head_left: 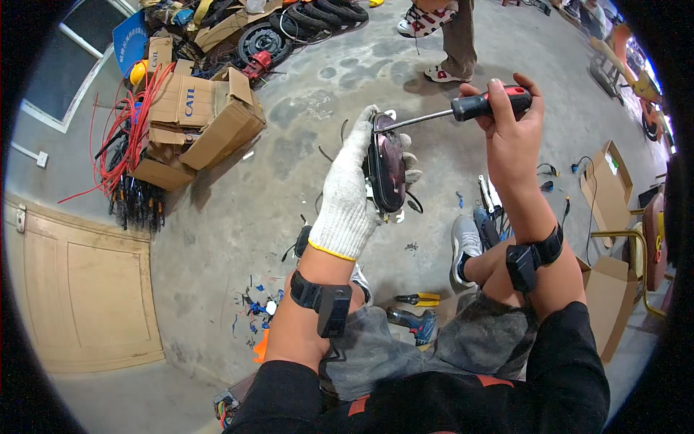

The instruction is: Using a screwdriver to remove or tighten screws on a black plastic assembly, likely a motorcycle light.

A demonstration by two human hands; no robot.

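My left hand (pixel 345 177), in a white knitted glove with a yellow cuff, grips an oval dark unit (pixel 389 170) with a glossy reddish-black face, held upright above the floor, with short black cables sticking out beside it. My bare right hand (pixel 512 126) is closed on the black-and-red handle of a screwdriver (pixel 473 108). Its metal shaft runs leftward to the upper edge of the unit, near my gloved thumb; whether the tip is seated in anything is too small to tell.
Cardboard boxes (pixel 210 116), red cable (pixel 116 166) and tyres (pixel 322 22) lie upper left. Another person's legs (pixel 455 43) stand ahead. A drill (pixel 419 322), yellow-handled tool (pixel 426 299) and scattered parts (pixel 260 307) lie below me. A wooden door (pixel 94 289) is left; a chair (pixel 654 239) and cardboard (pixel 607 181) are right.
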